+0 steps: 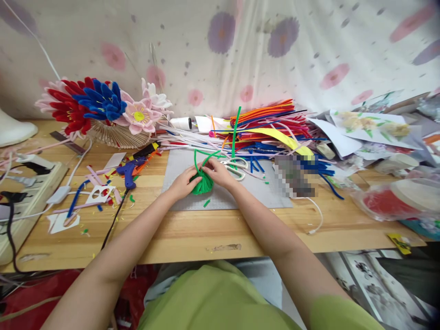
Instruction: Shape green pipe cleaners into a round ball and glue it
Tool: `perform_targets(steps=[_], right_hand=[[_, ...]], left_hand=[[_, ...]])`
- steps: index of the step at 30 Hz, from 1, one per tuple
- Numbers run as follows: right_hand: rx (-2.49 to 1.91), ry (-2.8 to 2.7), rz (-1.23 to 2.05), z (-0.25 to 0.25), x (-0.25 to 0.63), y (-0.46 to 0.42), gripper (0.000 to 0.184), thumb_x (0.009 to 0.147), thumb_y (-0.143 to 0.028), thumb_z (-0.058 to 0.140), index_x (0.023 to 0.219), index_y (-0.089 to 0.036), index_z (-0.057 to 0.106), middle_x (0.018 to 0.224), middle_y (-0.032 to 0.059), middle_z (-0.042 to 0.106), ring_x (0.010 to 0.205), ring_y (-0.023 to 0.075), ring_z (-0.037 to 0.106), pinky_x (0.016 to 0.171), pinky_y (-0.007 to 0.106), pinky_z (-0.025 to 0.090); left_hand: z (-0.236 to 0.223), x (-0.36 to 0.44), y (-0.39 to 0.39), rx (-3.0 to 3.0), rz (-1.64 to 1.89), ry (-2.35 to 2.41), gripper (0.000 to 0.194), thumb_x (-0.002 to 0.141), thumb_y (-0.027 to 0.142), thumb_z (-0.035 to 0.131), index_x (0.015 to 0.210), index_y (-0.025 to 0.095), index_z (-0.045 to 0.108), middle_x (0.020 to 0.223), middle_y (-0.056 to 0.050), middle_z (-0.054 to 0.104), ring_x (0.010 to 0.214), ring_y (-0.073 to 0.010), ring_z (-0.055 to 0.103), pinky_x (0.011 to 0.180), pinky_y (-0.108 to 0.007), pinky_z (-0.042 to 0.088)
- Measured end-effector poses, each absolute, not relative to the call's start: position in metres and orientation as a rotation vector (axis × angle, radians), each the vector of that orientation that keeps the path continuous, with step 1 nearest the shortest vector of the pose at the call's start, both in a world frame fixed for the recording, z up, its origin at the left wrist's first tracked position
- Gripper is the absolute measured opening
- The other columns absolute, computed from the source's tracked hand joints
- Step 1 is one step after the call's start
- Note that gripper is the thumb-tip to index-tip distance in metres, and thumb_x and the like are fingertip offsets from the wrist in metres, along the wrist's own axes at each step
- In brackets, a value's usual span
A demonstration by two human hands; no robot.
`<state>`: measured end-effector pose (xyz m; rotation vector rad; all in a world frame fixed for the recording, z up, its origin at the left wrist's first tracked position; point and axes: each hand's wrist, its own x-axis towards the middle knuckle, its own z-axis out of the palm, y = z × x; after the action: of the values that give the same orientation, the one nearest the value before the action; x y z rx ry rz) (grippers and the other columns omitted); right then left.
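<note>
A rounded bundle of green pipe cleaners (202, 184) is held low over the grey mat, with loose green ends sticking up above it. My left hand (185, 181) grips its left side, thumb pressed on top. From the right, my right hand (216, 173) pinches the upper part near the loose ends; the exact hold of its fingertips is partly hidden. White-handled scissors (237, 172) lie just right of my right hand. One straight green pipe cleaner (235, 133) stretches away behind them, and a small green scrap (206, 203) lies below the bundle.
The grey mat (261, 201) lies on a wooden table (192, 233). Left are a blue glue gun (130, 170), paper scraps and a power strip (37, 197). Behind stand fuzzy flowers (103, 101) in a basket (118, 135). Colourful pipe cleaners (271, 114) pile up at the back right.
</note>
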<state>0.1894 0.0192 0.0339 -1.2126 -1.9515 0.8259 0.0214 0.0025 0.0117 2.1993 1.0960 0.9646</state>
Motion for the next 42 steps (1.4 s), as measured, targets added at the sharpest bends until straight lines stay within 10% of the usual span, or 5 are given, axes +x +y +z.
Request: perform_targets(steps=[20,32,42], right_hand=[[-1.264,-1.810,0.709,0.019,0.171,0.025,0.011,0.078,-0.026,0.045,0.069,-0.021,0.040,0.073,-0.0001,0.048,0.071,0.0145,0.044,0.068,0.029,0.035],[-0.853,-1.809,1.231,0.012,0.194,0.030,0.026,0.069,-0.034,0.063,0.085,-0.019,0.049,0.087,0.0000,0.051,0.083,0.0128,0.051,0.080,0.029,0.042],[-0.942,-2.077,0.973,0.011,0.194,0.027,0.024,0.070,-0.023,0.062,0.091,-0.018,0.051,0.093,0.0025,0.052,0.088,0.0143,0.052,0.083,0.032,0.043]], left_hand=[[0.010,0.029,0.004,2.146,1.011,1.338,0.020,0.079,0.021,0.053,0.090,0.024,0.069,0.102,-0.002,0.069,0.098,-0.0161,0.062,0.101,-0.037,0.038],[0.014,0.032,0.005,1.781,1.020,1.467,0.016,0.072,0.028,0.060,0.081,0.021,0.071,0.092,-0.003,0.071,0.090,-0.0177,0.064,0.082,-0.028,0.046],[0.019,0.030,0.009,1.721,0.882,1.573,0.018,0.066,0.036,0.063,0.066,0.020,0.071,0.069,-0.002,0.071,0.066,-0.0169,0.062,0.059,-0.025,0.040]])
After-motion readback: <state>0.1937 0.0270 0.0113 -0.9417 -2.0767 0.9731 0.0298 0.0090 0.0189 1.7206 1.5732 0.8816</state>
